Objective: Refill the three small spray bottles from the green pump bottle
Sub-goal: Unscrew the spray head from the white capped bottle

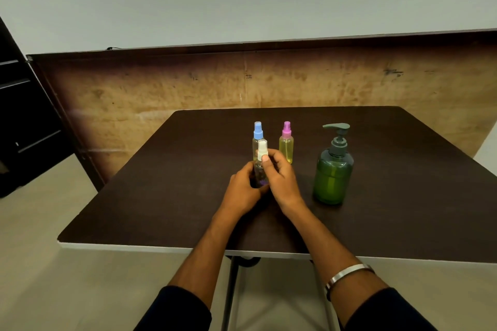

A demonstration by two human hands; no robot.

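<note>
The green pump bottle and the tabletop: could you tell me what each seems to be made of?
The green pump bottle looks like translucent plastic: light glows through its body under a darker, opaque pump head. The tabletop looks like dark brown matte laminate over board, judging by its pale edge strip, though that is uncertain.

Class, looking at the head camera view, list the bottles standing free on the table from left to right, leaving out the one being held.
Blue-capped spray bottle → pink-capped spray bottle → green pump bottle.
</note>
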